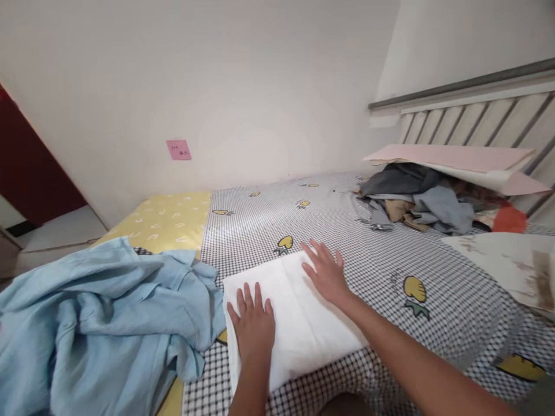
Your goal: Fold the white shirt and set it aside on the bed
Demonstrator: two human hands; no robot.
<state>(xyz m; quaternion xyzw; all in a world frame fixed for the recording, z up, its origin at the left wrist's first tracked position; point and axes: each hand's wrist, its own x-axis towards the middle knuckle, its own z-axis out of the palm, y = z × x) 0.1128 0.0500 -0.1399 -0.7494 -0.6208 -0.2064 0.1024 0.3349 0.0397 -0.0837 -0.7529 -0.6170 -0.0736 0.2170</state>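
A folded white cloth (299, 323) lies flat on the checked bed sheet (255, 231), which carries yellow fruit prints. My left hand (252, 326) rests on the left part of the cloth, palm down, fingers spread. Across the cloth's upper right edge lies my right hand (325, 270), its fingers also apart and nothing in them. A crumpled light blue garment (117, 318) is to the left, close beside the white cloth.
Dark and grey clothes (416, 193) are heaped at the right under a pink board (455, 157). Near them lies a stained white sheet (507, 260). A metal bed rail (468, 118) stands behind. The wall bears a pink note (178, 150).
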